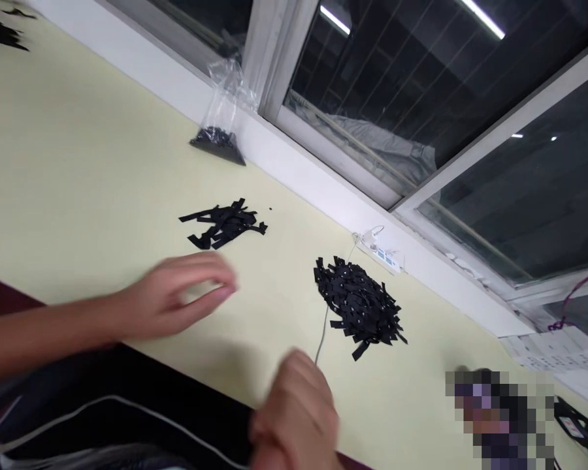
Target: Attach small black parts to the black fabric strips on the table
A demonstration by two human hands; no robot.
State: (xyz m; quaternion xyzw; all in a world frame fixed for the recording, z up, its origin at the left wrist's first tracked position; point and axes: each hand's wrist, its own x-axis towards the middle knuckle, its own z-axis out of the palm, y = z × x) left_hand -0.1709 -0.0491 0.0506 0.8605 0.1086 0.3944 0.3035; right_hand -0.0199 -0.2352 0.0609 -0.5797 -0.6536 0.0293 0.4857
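Note:
My left hand (181, 297) hovers above the pale yellow table, its thumb and forefinger tips pinched together; anything between them is too small or blurred to make out. The small pile of black fabric strips (230, 223) lies just beyond it. My right hand (298, 411) is closed like a fist near the table's front edge, smeared a little by motion, and its fingers hide whatever they may hold. Beyond that hand is a larger heap of short black strips (357, 301) with small shiny spots on them. Both hands are apart from the piles.
A clear plastic bag (220, 134) with small dark pieces leans by the window ledge. One white power strip (379, 253) sits at the wall, and a pale cable (322, 336) runs under the larger heap. A blurred-out patch (500, 418) and a black object (581, 427) are at right.

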